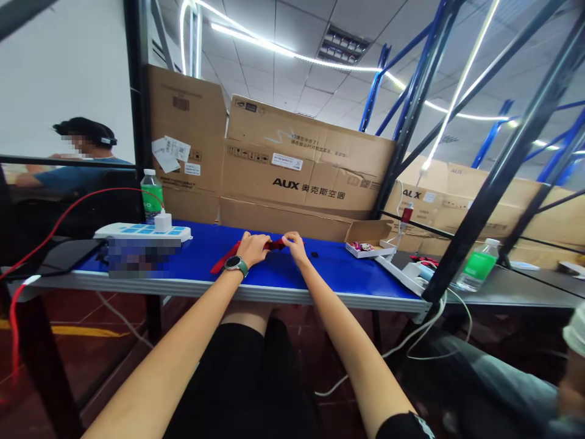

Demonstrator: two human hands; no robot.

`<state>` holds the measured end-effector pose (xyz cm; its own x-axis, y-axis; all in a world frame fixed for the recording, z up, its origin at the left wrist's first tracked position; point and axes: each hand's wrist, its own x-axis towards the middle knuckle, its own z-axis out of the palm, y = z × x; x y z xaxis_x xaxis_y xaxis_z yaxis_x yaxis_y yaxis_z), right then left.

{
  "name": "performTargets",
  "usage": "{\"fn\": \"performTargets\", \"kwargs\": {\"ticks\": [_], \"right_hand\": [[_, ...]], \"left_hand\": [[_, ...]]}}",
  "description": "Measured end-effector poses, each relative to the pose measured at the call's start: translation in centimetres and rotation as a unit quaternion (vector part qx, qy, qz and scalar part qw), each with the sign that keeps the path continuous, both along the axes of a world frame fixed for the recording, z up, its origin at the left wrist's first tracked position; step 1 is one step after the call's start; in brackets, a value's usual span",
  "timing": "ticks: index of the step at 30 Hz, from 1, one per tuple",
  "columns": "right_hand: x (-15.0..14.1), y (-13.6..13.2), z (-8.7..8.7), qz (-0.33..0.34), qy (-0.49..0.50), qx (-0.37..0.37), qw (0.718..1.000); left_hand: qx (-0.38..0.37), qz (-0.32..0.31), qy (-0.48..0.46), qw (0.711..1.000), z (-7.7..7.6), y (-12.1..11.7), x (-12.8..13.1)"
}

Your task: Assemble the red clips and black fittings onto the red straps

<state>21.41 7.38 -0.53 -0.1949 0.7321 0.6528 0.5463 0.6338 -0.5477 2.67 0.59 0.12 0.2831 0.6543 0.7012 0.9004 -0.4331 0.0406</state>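
My left hand, with a watch on its wrist, is closed on a red fabric strip over the blue tabletop. One end of this strip sticks out flat to the left, below the wrist. My right hand pinches the strip's darker red right part, and a short stretch shows between the two hands. How that part is folded or fastened is too small to make out. A small black piece lies on the table just right of my right hand.
A white power strip with a charger and red cable lies at left, near a green-labelled bottle. An open small box holds red items at right. Cardboard walls the back. Another person sits at left; someone's arm shows at right.
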Motion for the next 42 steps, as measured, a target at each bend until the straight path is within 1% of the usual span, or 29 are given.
{"fn": "performTargets", "kwargs": {"ticks": [1,4,6,8,10,12,14,15,16,17,19,20,21,23,27,35,37,38,40,41,42], "right_hand": [[0.1,0.0,0.1,-0.001,-0.004,-0.004,1.0],[0.2,0.0,0.0,0.004,-0.061,-0.011,0.998],[0.2,0.1,0.0,-0.008,-0.045,0.007,0.999],[0.4,0.4,0.1,-0.04,0.023,0.025,0.999],[0.8,0.4,0.3,-0.084,0.079,0.017,0.993],[1.1,0.1,0.4,-0.141,0.096,-0.005,0.985],[1.2,-0.6,0.4,-0.186,0.068,0.005,0.98],[1.1,-1.0,0.3,-0.184,0.03,0.023,0.982],[0.8,-1.5,0.2,-0.159,-0.027,0.042,0.986],[0.5,-1.9,0.0,-0.117,-0.094,0.055,0.987],[-0.3,-2.5,-0.3,-0.031,-0.215,0.045,0.975],[-0.7,-2.6,-0.5,-0.008,-0.247,0.031,0.968],[-1.0,-2.6,-0.6,0.004,-0.263,0.019,0.965],[-1.3,-2.5,-0.7,0.001,-0.258,0.012,0.966],[-1.1,-2.4,-0.3,-0.005,-0.257,0.046,0.965],[-1.3,-3.8,0.2,-0.034,-0.317,0.135,0.938],[-1.4,-4.0,0.5,-0.052,-0.317,0.156,0.934],[-1.4,-4.0,0.6,-0.064,-0.316,0.163,0.933],[-0.9,-3.8,0.9,-0.1,-0.307,0.16,0.933],[-0.5,-3.7,1.0,-0.122,-0.3,0.15,0.934],[0.0,-3.4,1.2,-0.147,-0.29,0.137,0.936]], "left_hand": [[-0.004,-0.001,0.002,1.0,0.0,0.0,0.0],[-0.015,-0.008,0.011,1.0,-0.1,-0.1,0.1],[-0.021,-0.006,0.007,1.0,-0.1,0.0,0.1],[-0.026,0.002,0.0,1.0,-0.3,0.2,0.0],[-0.027,0.008,-0.002,1.0,-0.5,0.7,-0.2],[-0.029,0.011,-0.003,1.0,-0.8,1.2,-0.3],[-0.034,0.016,-0.01,0.999,-1.0,1.6,-0.5],[-0.038,0.015,-0.014,0.999,-1.1,1.7,-0.6],[-0.042,0.01,-0.018,0.999,-1.2,1.8,-0.6],[-0.046,-0.001,-0.02,0.999,-1.3,1.9,-0.7],[-0.058,-0.038,-0.02,0.997,-1.4,1.9,-0.7],[-0.065,-0.058,-0.022,0.996,-1.5,2.0,-0.7],[-0.071,-0.076,-0.029,0.994,-1.5,2.1,-0.6],[-0.074,-0.101,-0.056,0.991,-1.5,2.4,-0.5],[-0.061,-0.123,-0.122,0.983,-1.4,2.7,-0.4],[-0.062,-0.098,-0.268,0.956,-1.3,2.5,-0.6],[-0.038,-0.089,-0.28,0.955,-1.0,2.5,-0.7],[-0.011,-0.078,-0.284,0.956,-0.8,2.5,-0.9],[0.069,-0.041,-0.306,0.949,-0.4,2.2,-1.3],[0.115,-0.017,-0.326,0.938,-0.2,2.0,-1.6],[0.162,0.008,-0.351,0.922,0.0,1.8,-1.9]]}}
